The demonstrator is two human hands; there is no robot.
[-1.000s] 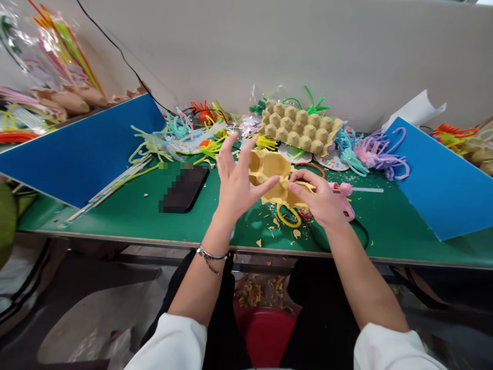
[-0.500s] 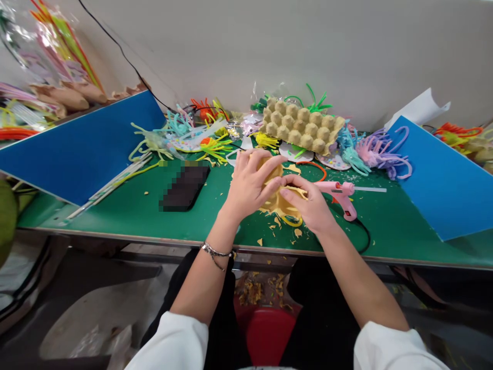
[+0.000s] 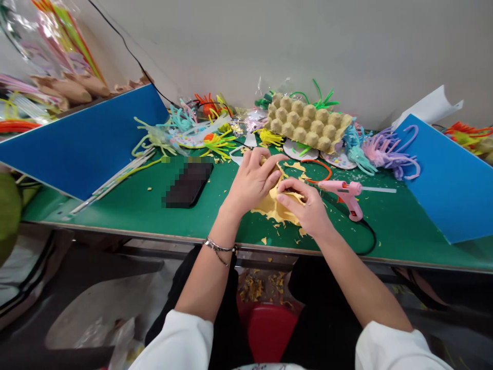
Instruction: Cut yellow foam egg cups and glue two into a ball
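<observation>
I'm clamping left hand point(image 3: 252, 180) and right hand point(image 3: 306, 208) together on a yellow carton piece point(image 3: 270, 208) — seemingly tearing it; any next pull wants steady pinching.

Bright even overhead light, soft shadows, wide-angle bending at edges, dim underneath, sharp centre

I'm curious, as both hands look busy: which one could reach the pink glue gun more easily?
Probably the right hand: the pink glue gun lies beside it; the left hand is across the yellow carton piece both hold.
</observation>
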